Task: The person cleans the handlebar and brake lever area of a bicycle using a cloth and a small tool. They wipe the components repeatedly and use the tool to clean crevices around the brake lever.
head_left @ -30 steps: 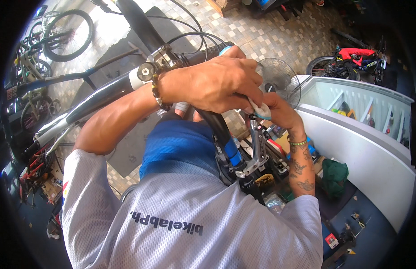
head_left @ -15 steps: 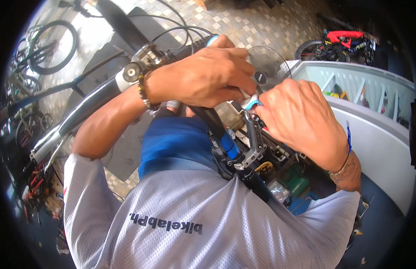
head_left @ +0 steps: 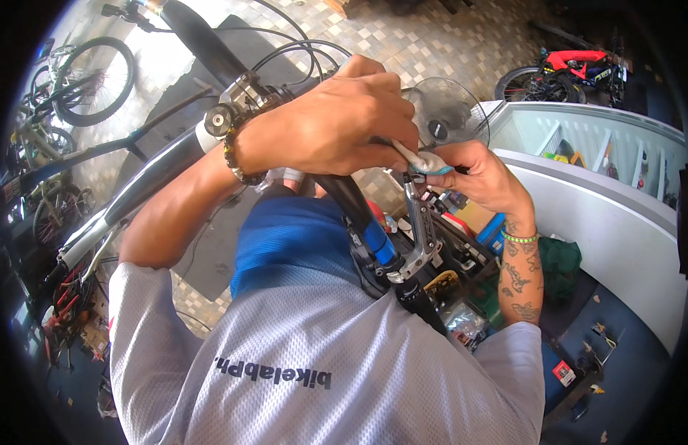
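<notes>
A whitish rag (head_left: pixel 422 161) with a teal edge is stretched between my two hands. My left hand (head_left: pixel 336 122) is closed on one end, knuckles up, above the black tube (head_left: pixel 347 199) of a bicycle frame. The thumb and fingers of my right hand (head_left: pixel 483 176) pinch the rag's other end, over the top of a silver metal arm (head_left: pixel 420 222). Lower on the tube is a blue band (head_left: pixel 379 243). Left of my left wrist sits a silver clamp joint (head_left: pixel 244 93). My left hand hides part of the tube and rag.
A wire-caged fan (head_left: pixel 455 111) stands beyond my hands. To the right is a white chest cabinet (head_left: pixel 603 196). Tools and small parts (head_left: pixel 462 319) lie below the frame. Bicycles stand at the left (head_left: pixel 91 81); a red one (head_left: pixel 570 59) is at the far right.
My right hand has turned and its forearm has swung inward, baring more of the rag and the things below. My left hand has barely moved and keeps its hold.
</notes>
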`<act>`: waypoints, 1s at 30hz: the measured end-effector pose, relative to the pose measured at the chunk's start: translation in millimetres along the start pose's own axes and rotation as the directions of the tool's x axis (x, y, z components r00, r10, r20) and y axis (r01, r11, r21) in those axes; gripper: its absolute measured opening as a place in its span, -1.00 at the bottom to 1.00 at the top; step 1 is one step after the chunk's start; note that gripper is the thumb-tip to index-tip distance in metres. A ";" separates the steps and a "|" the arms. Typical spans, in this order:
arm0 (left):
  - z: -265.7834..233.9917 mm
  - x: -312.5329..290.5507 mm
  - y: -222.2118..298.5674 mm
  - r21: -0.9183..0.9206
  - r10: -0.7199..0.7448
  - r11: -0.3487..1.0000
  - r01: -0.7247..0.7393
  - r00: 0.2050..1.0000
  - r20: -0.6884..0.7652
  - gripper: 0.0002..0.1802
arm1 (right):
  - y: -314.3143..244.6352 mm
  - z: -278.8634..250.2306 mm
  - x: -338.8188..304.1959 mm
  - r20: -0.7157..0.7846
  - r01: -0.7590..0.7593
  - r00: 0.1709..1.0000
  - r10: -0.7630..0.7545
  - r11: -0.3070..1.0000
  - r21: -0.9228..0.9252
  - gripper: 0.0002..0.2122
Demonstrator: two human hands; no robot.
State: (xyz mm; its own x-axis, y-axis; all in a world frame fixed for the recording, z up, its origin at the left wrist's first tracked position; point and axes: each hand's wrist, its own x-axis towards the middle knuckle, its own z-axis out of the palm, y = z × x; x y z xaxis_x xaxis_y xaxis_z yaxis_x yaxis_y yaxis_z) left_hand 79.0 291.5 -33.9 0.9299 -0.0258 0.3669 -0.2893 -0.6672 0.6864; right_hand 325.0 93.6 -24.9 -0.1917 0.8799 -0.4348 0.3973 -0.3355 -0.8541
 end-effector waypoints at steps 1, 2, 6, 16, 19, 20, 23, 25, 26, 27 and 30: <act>-2.9 -1.0 1.9 0.032 -0.014 0.999 0.015 1.000 -0.022 -0.76 | 4.3 4.0 2.4 0.004 -0.014 1.000 0.014 0.997 0.075 -0.68; -5.0 -2.1 3.5 0.063 -0.026 0.998 0.028 0.999 -0.043 -0.76 | 5.7 7.9 6.1 0.007 -0.027 1.000 0.027 0.989 0.148 -0.68; -6.3 -7.2 4.6 0.135 -0.042 0.990 0.051 0.997 -0.068 -0.76 | 16.8 11.9 12.6 0.051 -0.045 0.998 0.033 0.962 0.269 -0.69; -3.8 -2.3 2.8 0.003 -0.024 1.000 0.024 0.999 0.043 -0.77 | 30.1 15.7 32.9 0.207 -0.116 0.977 0.039 0.922 0.371 -0.73; -1.5 -1.2 1.7 -0.009 -0.003 1.000 0.004 0.999 0.032 -0.77 | 34.9 13.1 34.6 0.231 -0.115 0.972 0.035 0.933 0.342 -0.72; -1.2 -1.4 1.9 -0.007 -0.003 1.000 0.003 0.999 0.032 -0.77 | 35.9 12.7 35.0 0.239 -0.121 0.970 0.041 0.937 0.329 -0.72; -1.0 -2.0 1.5 0.000 0.003 1.000 -0.003 1.000 0.025 -0.77 | 40.3 9.9 37.1 0.277 -0.145 0.959 0.056 0.939 0.311 -0.71; -0.7 -2.2 0.7 0.001 0.008 1.000 -0.008 1.000 0.017 -0.76 | 44.7 11.4 39.4 0.273 -0.103 0.962 0.019 0.950 0.294 -0.67; -0.3 -2.5 0.0 -0.001 0.011 1.000 -0.011 1.000 0.013 -0.76 | 45.2 11.8 40.4 0.272 -0.081 0.962 0.000 0.955 0.285 -0.65; -0.3 -2.7 -0.5 -0.003 0.013 1.000 -0.013 1.000 0.009 -0.76 | 44.0 12.2 40.8 0.271 -0.074 0.962 -0.012 0.949 0.306 -0.65; -1.3 -2.0 0.6 -0.001 0.005 1.000 -0.005 1.000 0.021 -0.76 | 38.9 18.3 41.1 0.260 -0.069 0.965 -0.022 0.940 0.333 -0.67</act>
State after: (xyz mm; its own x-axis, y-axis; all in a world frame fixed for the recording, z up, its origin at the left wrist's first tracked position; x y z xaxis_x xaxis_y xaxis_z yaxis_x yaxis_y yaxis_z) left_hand 76.7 292.2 -33.4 0.9329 -0.0448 0.3573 -0.2944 -0.6664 0.6850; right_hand 316.1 110.5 -81.2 -0.4271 0.7690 -0.4756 0.0876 -0.4883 -0.8683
